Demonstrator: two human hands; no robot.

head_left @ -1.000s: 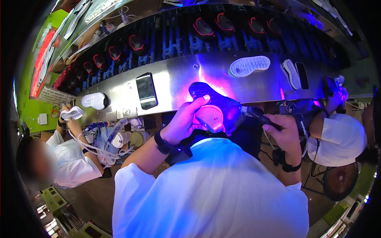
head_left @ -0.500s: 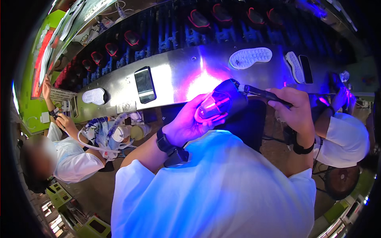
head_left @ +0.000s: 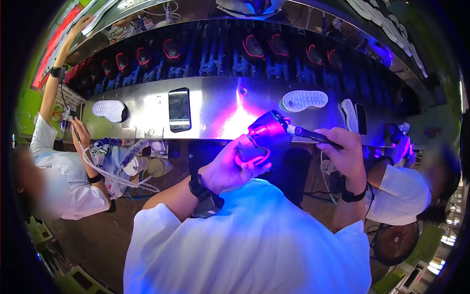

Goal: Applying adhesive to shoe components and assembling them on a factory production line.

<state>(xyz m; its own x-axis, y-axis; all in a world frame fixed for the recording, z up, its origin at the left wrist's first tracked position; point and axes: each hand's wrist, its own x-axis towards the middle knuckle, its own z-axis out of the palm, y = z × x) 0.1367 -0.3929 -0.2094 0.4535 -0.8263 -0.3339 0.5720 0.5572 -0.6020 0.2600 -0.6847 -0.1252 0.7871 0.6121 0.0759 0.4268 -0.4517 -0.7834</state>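
My left hand (head_left: 226, 167) is wrapped round a dark shoe upper (head_left: 272, 131) with a glowing red line along it, holding it tilted in front of my chest. Purple and blue light falls over both. A slim black-handled brush (head_left: 311, 134) is pinched in my right hand (head_left: 344, 146). Its pale tip meets the shoe's right edge or is very close to it; the glare hides which. Beyond the shoe, a white sole (head_left: 304, 100) lies tread up on the metal bench (head_left: 156, 105).
Dark red-lined shoes (head_left: 252, 48) stand on the roller conveyor (head_left: 210, 61) behind the bench. A phone (head_left: 179, 110), another phone (head_left: 361, 119) and white soles (head_left: 108, 110) lie on the bench. Co-workers sit left and right. A round fan (head_left: 395, 244) stands at lower right.
The view has shifted, showing more beyond the conveyor. The shoe is turned more upright, and my right hand with the brush has come closer to it. The left co-worker's arm now reaches higher.
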